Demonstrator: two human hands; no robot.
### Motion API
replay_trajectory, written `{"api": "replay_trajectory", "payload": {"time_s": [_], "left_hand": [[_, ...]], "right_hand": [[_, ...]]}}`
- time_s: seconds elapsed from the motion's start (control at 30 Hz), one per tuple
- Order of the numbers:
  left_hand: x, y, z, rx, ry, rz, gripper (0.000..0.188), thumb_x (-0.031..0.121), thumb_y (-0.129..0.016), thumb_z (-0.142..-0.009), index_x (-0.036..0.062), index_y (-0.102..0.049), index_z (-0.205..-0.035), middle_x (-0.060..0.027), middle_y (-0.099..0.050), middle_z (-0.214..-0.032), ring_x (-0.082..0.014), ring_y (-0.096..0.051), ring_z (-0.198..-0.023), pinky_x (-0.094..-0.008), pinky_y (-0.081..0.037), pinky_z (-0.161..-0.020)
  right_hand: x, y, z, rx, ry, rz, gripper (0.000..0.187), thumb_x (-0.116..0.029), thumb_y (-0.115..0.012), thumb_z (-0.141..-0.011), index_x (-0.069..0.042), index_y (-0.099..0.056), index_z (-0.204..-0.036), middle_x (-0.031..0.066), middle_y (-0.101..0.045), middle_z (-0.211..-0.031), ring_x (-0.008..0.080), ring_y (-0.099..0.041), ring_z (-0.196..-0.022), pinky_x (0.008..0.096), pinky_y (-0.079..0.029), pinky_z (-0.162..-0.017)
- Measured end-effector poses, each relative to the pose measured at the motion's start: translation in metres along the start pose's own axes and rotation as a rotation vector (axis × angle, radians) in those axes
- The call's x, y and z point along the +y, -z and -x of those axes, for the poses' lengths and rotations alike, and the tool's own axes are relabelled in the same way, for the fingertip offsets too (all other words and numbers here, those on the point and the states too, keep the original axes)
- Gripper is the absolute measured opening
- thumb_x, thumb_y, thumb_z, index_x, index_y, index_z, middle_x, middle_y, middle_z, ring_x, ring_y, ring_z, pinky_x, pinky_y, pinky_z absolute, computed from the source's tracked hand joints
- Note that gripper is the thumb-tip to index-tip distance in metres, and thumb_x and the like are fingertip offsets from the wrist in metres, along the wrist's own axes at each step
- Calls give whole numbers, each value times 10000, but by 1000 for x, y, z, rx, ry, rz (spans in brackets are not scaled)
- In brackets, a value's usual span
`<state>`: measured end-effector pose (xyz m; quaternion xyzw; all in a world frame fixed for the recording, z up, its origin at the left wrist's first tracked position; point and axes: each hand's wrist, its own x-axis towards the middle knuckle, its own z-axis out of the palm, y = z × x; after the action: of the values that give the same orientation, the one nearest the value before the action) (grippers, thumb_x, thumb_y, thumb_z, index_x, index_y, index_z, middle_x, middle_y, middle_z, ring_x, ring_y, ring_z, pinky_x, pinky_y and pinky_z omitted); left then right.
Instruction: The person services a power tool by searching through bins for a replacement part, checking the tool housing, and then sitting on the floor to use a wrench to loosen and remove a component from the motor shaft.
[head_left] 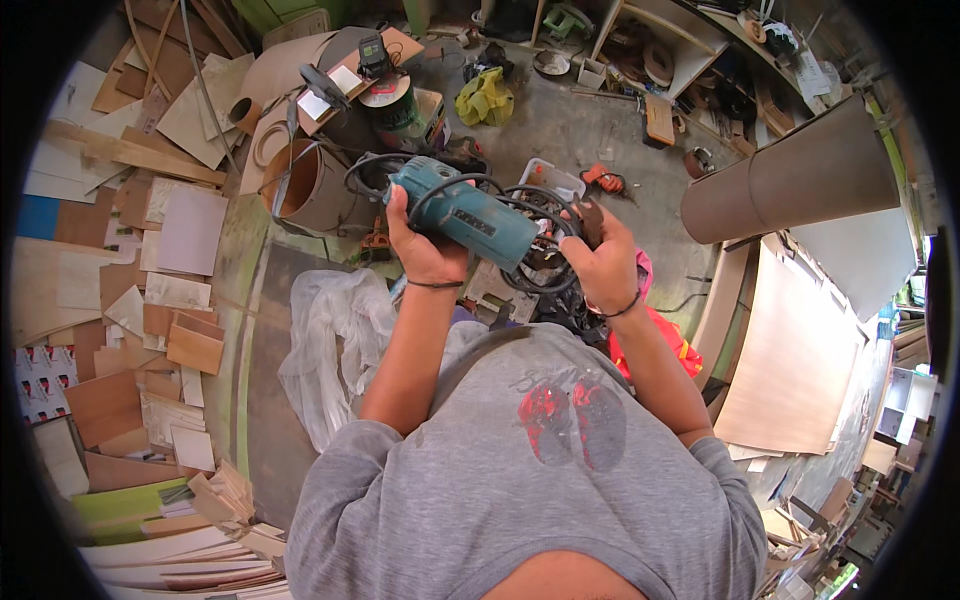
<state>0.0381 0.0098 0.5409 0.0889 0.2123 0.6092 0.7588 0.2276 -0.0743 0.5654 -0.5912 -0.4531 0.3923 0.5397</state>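
In front of my chest, my left hand (425, 245) is closed round a teal corded power tool (470, 225) with a cylindrical body. The tool lies tilted, its far end lower and to the right; I cannot tell its exact kind. A black power cord (523, 284) hangs in loops over and beside the tool's right end. Some of its loops pass by my right hand (605, 262), whose thumb and fingers are bent and closed on them. Part of the fingers' grip is hidden behind the hand.
A crumpled clear plastic sheet (335, 345) lies left of my body. Beyond my hands are a white plastic tray (552, 180), an orange power tool (605, 180) and a yellow plastic bag (486, 98). Wood offcuts (190, 230) cover the left side; a brown roll (795, 170) lies right.
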Motion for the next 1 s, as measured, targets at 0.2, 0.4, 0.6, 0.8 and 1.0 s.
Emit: {"api": "replay_trajectory", "payload": {"time_s": [0.2, 0.4, 0.6, 0.8, 1.0], "left_hand": [[27, 21, -12, -86, 20, 112, 639, 565, -569, -804, 49, -508, -1176, -162, -593, -1096, -375, -582, -1001, -520, -464, -887], [50, 39, -14, -121, 138, 268, 731, 610, -542, -803, 61, -463, -1280, -171, -549, -1195, -431, -522, -1105, -572, -445, -914], [48, 38, 15, -181, 266, 106, 732, 635, -485, -821, 41, -479, -1250, -204, -581, -1149, -406, -565, -1040, -549, -486, -873], [15, 68, 35, 165, 300, 79, 627, 578, -479, -853, 32, -513, -1158, -211, -600, -1057, -404, -601, -940, -542, -482, -845], [-39, 68, 94, 392, 251, 103, 628, 572, -450, -879, 26, -492, -1187, -208, -592, -1092, -387, -580, -999, -527, -448, -918]], "right_hand": [[-28, -15, 9, -212, 43, 302, 321, -111, -619, -715, -5, -560, -1012, 117, -628, -733, 204, -603, -667, 322, -478, -657], [-9, -1, 13, -247, -139, 483, 316, -84, -624, -731, -21, -555, -1033, 91, -594, -836, 149, -565, -779, 301, -448, -708], [2, -7, -11, 184, 81, 394, 329, -62, -683, -758, -3, -553, -1055, 71, -564, -906, 168, -531, -745, 268, -431, -731], [2, -13, 38, -200, 558, 592, 404, -34, -670, -698, -34, -542, -1082, 156, -550, -1085, 326, -575, -955, 373, -491, -779], [39, 8, 62, -675, 492, 256, 670, -200, -763, -697, -81, -434, -1268, 182, -512, -1266, 346, -528, -1160, 387, -500, -870]]}}
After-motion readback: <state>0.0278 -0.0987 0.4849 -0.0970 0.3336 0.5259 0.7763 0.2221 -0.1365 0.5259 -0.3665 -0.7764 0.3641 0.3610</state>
